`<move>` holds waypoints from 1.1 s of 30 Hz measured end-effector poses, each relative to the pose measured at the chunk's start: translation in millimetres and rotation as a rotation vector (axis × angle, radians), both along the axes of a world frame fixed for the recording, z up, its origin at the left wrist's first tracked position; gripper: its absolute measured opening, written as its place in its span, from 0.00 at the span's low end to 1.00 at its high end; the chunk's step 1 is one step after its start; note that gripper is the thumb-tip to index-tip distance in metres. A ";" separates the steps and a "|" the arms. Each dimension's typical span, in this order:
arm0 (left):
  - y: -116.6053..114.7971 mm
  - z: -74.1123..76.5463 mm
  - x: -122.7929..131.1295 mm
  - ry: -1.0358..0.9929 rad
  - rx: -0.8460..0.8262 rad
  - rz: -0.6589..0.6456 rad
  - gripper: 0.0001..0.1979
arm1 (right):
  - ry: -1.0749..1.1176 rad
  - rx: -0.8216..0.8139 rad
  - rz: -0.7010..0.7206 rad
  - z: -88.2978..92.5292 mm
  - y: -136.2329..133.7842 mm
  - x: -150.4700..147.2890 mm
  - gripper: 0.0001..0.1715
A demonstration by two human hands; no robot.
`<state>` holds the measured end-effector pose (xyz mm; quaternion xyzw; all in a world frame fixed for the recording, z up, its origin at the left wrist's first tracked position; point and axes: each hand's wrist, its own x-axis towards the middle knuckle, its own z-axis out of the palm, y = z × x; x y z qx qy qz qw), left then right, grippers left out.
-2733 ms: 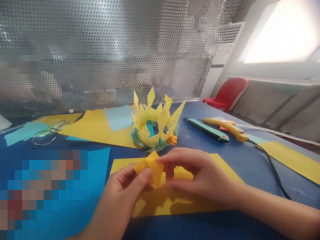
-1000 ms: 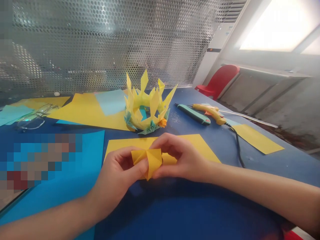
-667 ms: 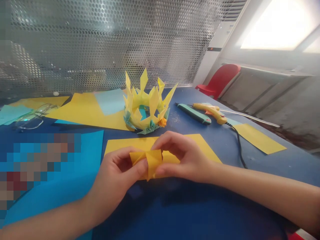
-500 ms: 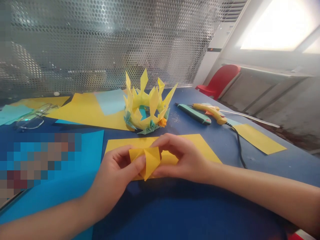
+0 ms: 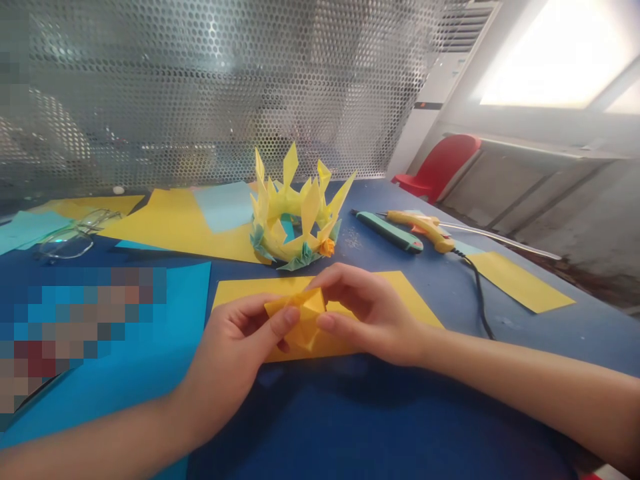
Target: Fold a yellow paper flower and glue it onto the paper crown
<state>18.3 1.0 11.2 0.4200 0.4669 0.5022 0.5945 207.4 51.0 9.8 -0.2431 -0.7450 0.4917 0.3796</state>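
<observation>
Both my hands pinch a small folded yellow paper piece (image 5: 304, 319) just above the blue table. My left hand (image 5: 235, 353) grips its left side with thumb over the fold. My right hand (image 5: 370, 313) holds its right side between thumb and fingers. Under them lies a flat yellow sheet (image 5: 400, 293). Behind it stands a spiky yellow paper crown (image 5: 295, 210) with teal and orange bits at its base.
A teal utility knife (image 5: 387, 231) and a yellow glue gun (image 5: 420, 227) with a black cord (image 5: 477, 293) lie at the right. Yellow sheets (image 5: 175, 223) and blue sheets (image 5: 165, 333), and glasses (image 5: 70, 237) lie at the left. A perforated metal screen (image 5: 200, 87) backs the table.
The folded piece has been turned and squeezed flatter between my fingers; its hanging point no longer shows. Both hands stay in about the same place.
</observation>
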 end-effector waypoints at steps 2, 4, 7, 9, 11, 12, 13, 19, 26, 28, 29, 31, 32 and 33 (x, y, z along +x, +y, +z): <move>0.0 0.5 0.4 0.009 0.011 0.005 0.03 | 0.005 -0.019 -0.007 0.1 0.0 -0.4 0.13; -0.6 0.5 0.5 0.016 0.032 -0.011 0.07 | 0.014 -0.039 -0.019 0.3 0.1 -1.1 0.12; -1.9 -0.5 0.0 0.014 0.057 -0.032 0.04 | 0.027 -0.065 -0.045 0.6 0.7 -2.1 0.10; -2.3 -1.4 -0.3 0.022 0.043 -0.040 0.05 | 0.031 -0.084 -0.057 0.7 1.5 -2.6 0.10; -2.1 -2.5 -0.4 0.035 0.019 -0.041 0.10 | 0.035 -0.104 -0.065 0.3 2.2 -3.3 0.10; -1.8 -3.1 -0.4 0.039 0.014 -0.036 0.11 | 0.038 -0.116 -0.066 -0.1 2.5 -3.8 0.10; -1.4 -3.7 -0.5 0.039 0.015 -0.025 0.10 | 0.042 -0.129 -0.065 -0.6 2.6 -4.3 0.12; -1.8 -5.6 -2.6 0.021 0.041 0.021 0.08 | 0.059 -0.190 -0.073 -2.1 4.4 -6.2 0.18; -2.2 -6.3 -3.4 0.008 0.050 0.006 0.08 | 0.069 -0.136 -0.115 1.0 5.9 -4.5 0.13; -2.3 -6.3 -3.8 0.001 0.051 -0.005 0.09 | 0.068 -0.118 -0.116 1.0 6.8 -4.5 0.13; -2.4 -6.2 -4.0 0.007 0.054 -0.007 0.10 | 0.066 -0.107 -0.114 0.8 7.3 -4.6 0.14; -2.6 -6.1 -3.9 0.040 0.065 -0.002 0.12 | 0.059 -0.080 -0.103 -0.1 8.3 -4.7 0.14; -2.7 -6.1 -3.7 0.063 0.072 0.006 0.11 | 0.054 -0.064 -0.093 -0.6 8.7 -4.8 0.15; -2.8 -6.3 -3.5 0.089 0.080 0.014 0.09 | 0.046 -0.048 -0.080 -1.0 8.9 -4.8 0.15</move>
